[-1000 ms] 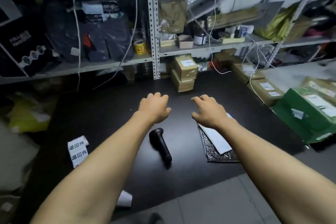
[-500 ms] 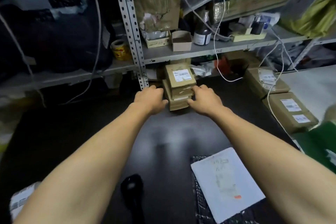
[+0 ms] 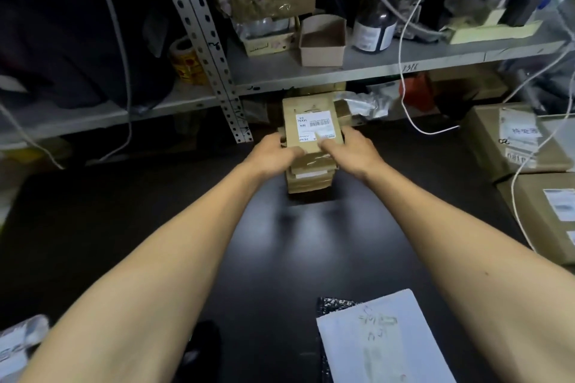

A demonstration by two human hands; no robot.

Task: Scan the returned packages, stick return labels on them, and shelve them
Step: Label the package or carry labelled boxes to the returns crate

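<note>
**Both hands closing on top parcel at far edge of bench**

Lying nearest, at the front of the dark bench (image 3: 161, 246): a white sheet (image 3: 382, 342) on a black mailer (image 3: 329, 305), and a dark scanner (image 3: 202, 348) half hidden under the left forearm. Reaching across open bench, well clear of both. Gripping from either side, left hand (image 3: 273, 154) and right hand (image 3: 351, 149), fingers curling round the top package (image 3: 311, 130) of a small cardboard stack (image 3: 308, 179), right thumb resting by its white shipping label (image 3: 314, 126). Running away from the body, the package's long axis; neither hand nearer. Crowding in just above: the metal shelf (image 3: 357, 71) lip and upright post (image 3: 202, 47). Dangling close to the right: a white cable (image 3: 404, 96). Likely calling for a low pull straight back toward the body.
</note>
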